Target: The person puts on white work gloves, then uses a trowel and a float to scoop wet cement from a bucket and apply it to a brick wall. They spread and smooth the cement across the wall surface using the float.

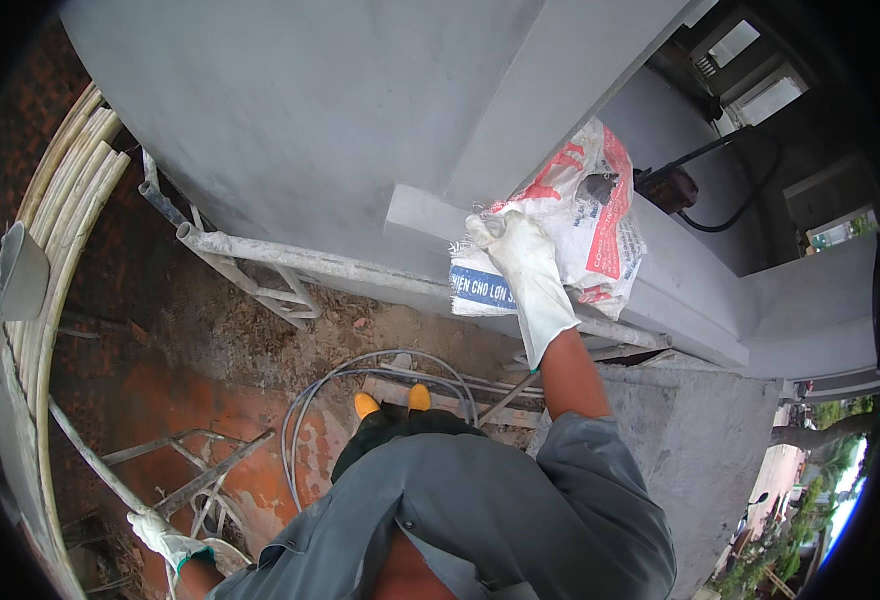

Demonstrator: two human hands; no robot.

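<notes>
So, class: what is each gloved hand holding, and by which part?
The right hand grips the printed woven sack at its left edge, against the grey ledge. The left hand grasps a scaffold bar at its lower end.

Both hands, right (528,268) and left (160,535), wear dirty white gloves. The sack (575,215) is white with red and blue print. The wall (300,110) is plain grey, the shirt (480,520) grey, the shoes (392,401) yellow, the floor (190,400) patchy orange-red.
</notes>
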